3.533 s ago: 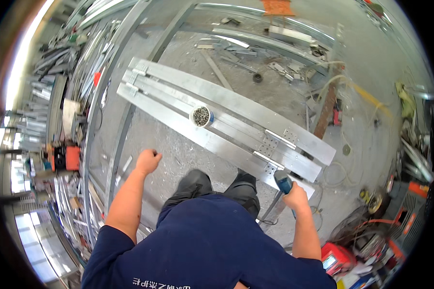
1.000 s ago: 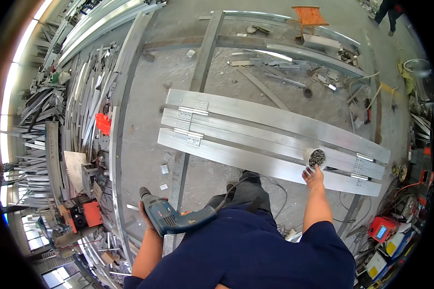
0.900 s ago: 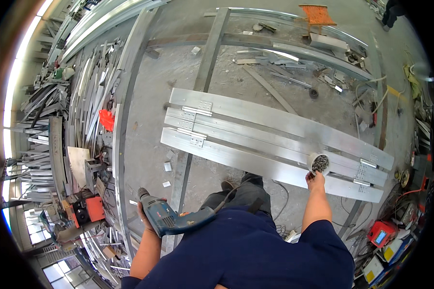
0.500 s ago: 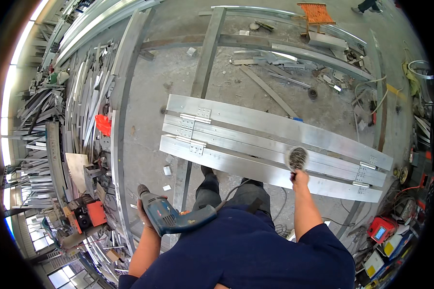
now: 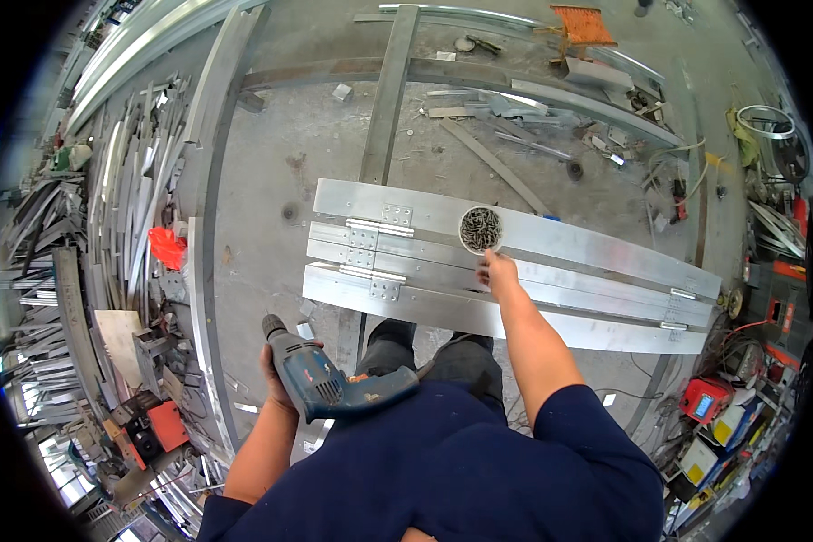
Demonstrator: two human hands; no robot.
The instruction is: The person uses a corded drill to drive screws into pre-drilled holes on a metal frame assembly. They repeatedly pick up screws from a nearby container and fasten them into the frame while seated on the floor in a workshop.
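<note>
My left hand [image 5: 278,378] is closed round the front of a blue-grey electric drill [image 5: 321,372], whose chuck points away from me and whose rear handle lies near my waist. My right hand [image 5: 500,273] is closed at the near side of a round, light-coloured cup of screws [image 5: 480,228]; its grip is partly hidden. The cup is over the far one of three long aluminium panels [image 5: 596,250] laid side by side in front of me. Hinges with drilled plates join the panels near the left end [image 5: 370,250] and near the right end [image 5: 682,294].
Steel beams [image 5: 390,108] form a frame around and under the panels. Metal offcuts [image 5: 140,190] are heaped at the left, with a red bag [image 5: 167,247]. An orange stool [image 5: 584,27] stands at the far side. A red machine [image 5: 703,400] and cables are at the right.
My right hand has carried the cup of screws left and away from me, from the near panels to the far panel. The drill stays in my left hand.
</note>
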